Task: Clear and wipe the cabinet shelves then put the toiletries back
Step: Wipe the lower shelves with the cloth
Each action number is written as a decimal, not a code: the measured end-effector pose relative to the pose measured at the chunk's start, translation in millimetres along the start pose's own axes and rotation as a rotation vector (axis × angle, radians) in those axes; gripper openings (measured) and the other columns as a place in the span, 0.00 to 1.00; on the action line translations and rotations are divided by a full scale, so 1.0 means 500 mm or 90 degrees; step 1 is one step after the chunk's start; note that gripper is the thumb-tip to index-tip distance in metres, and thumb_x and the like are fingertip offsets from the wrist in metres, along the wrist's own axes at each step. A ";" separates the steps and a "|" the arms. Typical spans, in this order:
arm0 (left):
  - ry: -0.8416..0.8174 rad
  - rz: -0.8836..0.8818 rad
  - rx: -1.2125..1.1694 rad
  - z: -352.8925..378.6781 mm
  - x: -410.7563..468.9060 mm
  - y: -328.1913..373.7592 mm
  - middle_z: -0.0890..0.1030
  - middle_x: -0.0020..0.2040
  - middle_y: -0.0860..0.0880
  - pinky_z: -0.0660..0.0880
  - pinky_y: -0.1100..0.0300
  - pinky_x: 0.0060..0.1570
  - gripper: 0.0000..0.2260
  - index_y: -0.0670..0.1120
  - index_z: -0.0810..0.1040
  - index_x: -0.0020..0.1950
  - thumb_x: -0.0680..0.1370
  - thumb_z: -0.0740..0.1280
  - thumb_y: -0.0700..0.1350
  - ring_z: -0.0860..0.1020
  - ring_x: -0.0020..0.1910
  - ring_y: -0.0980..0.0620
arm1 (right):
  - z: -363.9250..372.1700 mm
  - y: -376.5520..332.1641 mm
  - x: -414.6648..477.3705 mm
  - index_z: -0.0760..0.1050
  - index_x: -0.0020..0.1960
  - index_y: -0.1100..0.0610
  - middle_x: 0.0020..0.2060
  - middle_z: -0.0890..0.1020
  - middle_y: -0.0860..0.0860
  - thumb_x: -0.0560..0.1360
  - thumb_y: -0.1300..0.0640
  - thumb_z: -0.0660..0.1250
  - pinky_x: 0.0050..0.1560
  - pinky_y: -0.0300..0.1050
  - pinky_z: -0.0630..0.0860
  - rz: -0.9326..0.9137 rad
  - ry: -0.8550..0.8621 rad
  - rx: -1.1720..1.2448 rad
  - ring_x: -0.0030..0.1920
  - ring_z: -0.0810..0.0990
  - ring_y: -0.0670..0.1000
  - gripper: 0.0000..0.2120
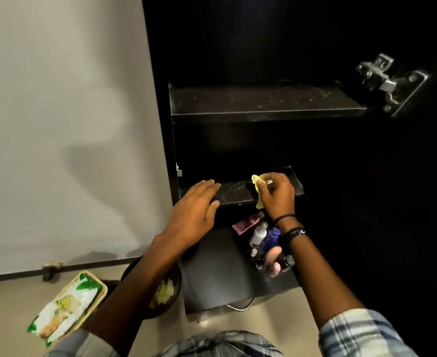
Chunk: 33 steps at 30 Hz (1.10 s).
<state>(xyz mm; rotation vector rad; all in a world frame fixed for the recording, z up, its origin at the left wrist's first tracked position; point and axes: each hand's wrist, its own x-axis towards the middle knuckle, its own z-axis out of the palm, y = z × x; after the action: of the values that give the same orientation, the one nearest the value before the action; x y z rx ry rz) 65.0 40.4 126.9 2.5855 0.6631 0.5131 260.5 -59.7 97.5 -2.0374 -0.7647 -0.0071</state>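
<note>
I'm pinching a pale yellow cloth (pixel 257 186) over the black, dust-speckled shelf (pixel 235 189). I'm wearing blue-and-white plaid sleeves (pixel 361 333) and black wristbands (pixel 293 233). Below are sitting a pink tube (pixel 247 222), a white bottle (pixel 258 234) and a navy bottle (pixel 271 239).

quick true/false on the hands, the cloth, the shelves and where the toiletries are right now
1. The right hand pinches a yellow cloth over the lower shelf. True.
2. The left hand grips a bottle. False: it holds nothing and rests with straight fingers on the lower shelf's front edge.
3. The upper shelf is packed with bottles. False: nothing stands on it, and it shows dusty marks.
4. The toiletries sit grouped on a dark surface below the lower shelf. True.
5. The wipes packet lies inside the cabinet. False: it lies in a tray on the floor to the left.
</note>
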 end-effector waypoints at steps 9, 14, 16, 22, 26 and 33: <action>0.071 0.278 0.320 -0.084 0.084 0.029 0.76 0.65 0.43 0.67 0.49 0.66 0.21 0.43 0.74 0.66 0.74 0.68 0.42 0.71 0.67 0.43 | 0.094 0.020 -0.007 0.78 0.54 0.62 0.51 0.81 0.58 0.72 0.65 0.62 0.54 0.47 0.76 -0.135 -0.124 -0.267 0.53 0.79 0.59 0.12; 0.302 0.362 0.392 -0.120 0.092 0.044 0.72 0.69 0.42 0.67 0.48 0.65 0.22 0.42 0.71 0.69 0.75 0.64 0.42 0.67 0.68 0.44 | 0.160 -0.046 -0.095 0.75 0.63 0.61 0.60 0.79 0.57 0.76 0.55 0.53 0.71 0.50 0.65 -0.345 -0.262 -0.262 0.64 0.74 0.55 0.21; 0.335 0.349 0.427 -0.127 0.104 0.045 0.68 0.72 0.43 0.67 0.49 0.67 0.23 0.42 0.66 0.72 0.78 0.63 0.44 0.64 0.70 0.45 | 0.150 -0.031 -0.083 0.72 0.67 0.58 0.63 0.77 0.54 0.78 0.50 0.50 0.73 0.50 0.59 -0.352 -0.235 -0.308 0.68 0.71 0.52 0.23; 0.457 0.199 0.478 -0.121 0.093 0.055 0.64 0.74 0.45 0.63 0.51 0.60 0.26 0.43 0.61 0.75 0.79 0.60 0.50 0.64 0.69 0.48 | 0.015 0.117 0.086 0.77 0.58 0.61 0.56 0.80 0.59 0.77 0.44 0.43 0.66 0.53 0.65 -0.099 -0.140 -0.506 0.60 0.74 0.58 0.31; 0.451 0.149 0.510 -0.128 0.106 0.034 0.60 0.75 0.45 0.53 0.49 0.70 0.29 0.44 0.54 0.77 0.78 0.60 0.48 0.57 0.73 0.44 | 0.016 0.115 0.104 0.70 0.65 0.67 0.64 0.74 0.64 0.75 0.45 0.41 0.69 0.55 0.61 -0.016 -0.141 -0.511 0.67 0.69 0.61 0.34; 0.474 0.185 0.491 -0.117 0.126 0.015 0.61 0.72 0.46 0.48 0.49 0.73 0.35 0.44 0.55 0.76 0.72 0.67 0.43 0.59 0.71 0.43 | 0.253 -0.084 -0.090 0.72 0.66 0.57 0.67 0.74 0.54 0.73 0.52 0.52 0.72 0.54 0.61 -0.221 -0.282 -0.335 0.69 0.68 0.54 0.25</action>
<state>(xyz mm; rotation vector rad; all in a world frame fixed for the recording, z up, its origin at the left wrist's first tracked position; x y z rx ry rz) 93.5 84.8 195.2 3.2013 0.8301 1.6398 166.6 30.6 44.5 -2.4014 -1.5185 0.0524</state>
